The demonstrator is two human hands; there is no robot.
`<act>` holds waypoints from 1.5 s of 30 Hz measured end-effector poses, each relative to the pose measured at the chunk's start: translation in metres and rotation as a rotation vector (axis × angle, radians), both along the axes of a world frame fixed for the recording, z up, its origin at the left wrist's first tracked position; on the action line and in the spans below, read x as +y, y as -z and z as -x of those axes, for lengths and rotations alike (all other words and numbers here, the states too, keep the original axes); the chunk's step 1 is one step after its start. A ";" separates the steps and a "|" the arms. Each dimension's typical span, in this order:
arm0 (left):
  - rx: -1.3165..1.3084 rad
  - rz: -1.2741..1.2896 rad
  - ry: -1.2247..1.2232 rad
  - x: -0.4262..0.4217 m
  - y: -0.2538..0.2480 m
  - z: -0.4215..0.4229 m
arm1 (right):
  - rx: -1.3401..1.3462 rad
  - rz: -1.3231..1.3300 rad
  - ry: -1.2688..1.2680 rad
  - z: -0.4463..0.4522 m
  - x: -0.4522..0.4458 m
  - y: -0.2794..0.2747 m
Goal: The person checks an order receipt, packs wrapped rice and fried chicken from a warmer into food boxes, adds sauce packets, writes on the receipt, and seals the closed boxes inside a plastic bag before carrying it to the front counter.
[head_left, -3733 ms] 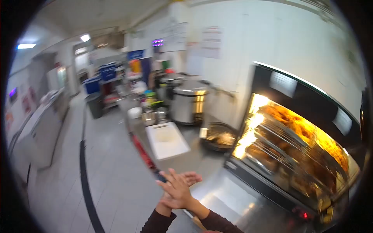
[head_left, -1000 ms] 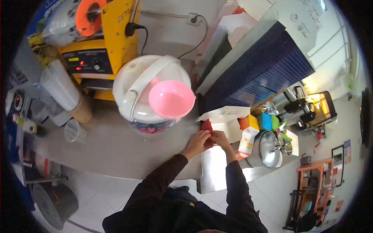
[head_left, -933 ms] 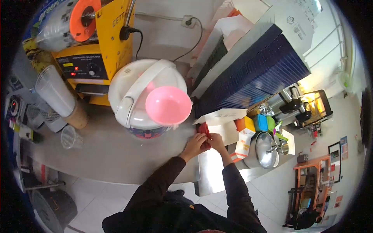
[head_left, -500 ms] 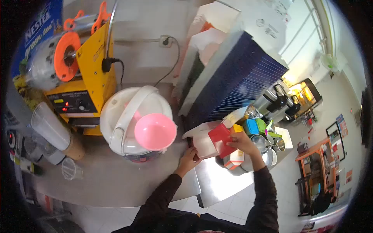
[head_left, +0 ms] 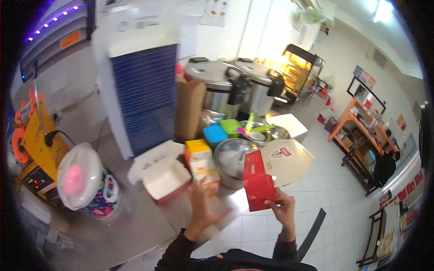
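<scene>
The right hand [head_left: 281,207] is pinching the lower corner of an angular, smooth red-and-cream carton [head_left: 259,191], which is hanging right of the open box [head_left: 166,177]; the left hand [head_left: 203,208], blurred, is hovering open with spread fingers just right of that box. The dull metal surface [head_left: 129,226] is stretching between the box and the round, glossy-lidded tub [head_left: 88,157] to its left; the finely ridged blue stack [head_left: 147,99] is standing behind the box.

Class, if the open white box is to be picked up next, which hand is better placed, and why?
Probably the left hand: it looks empty, fingers spread, and is nearer the white box. The right hand grips the red carton.
</scene>
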State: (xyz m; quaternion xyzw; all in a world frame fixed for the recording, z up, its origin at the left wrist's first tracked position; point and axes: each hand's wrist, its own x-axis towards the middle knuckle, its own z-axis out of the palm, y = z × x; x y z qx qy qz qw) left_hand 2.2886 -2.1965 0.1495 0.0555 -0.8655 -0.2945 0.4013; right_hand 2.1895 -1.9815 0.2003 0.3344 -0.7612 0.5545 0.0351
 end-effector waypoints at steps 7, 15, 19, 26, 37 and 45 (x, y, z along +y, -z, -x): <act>-0.020 0.265 0.321 0.199 -0.006 0.126 | -0.131 -0.106 0.102 0.047 0.120 0.021; -0.111 0.185 0.461 0.279 -0.003 0.252 | -0.381 0.182 0.191 0.176 0.207 0.044; -0.173 0.101 0.440 0.297 0.010 0.340 | -0.402 0.182 0.197 0.275 0.226 0.052; -0.172 0.042 0.473 0.313 -0.015 0.513 | -0.290 0.193 0.370 0.471 0.281 0.029; 0.322 -0.150 0.422 0.309 -0.022 0.726 | -0.141 0.133 0.199 0.774 0.322 0.041; 0.216 -0.054 0.352 0.343 -0.018 0.881 | -0.348 -0.163 -0.215 0.978 0.306 0.017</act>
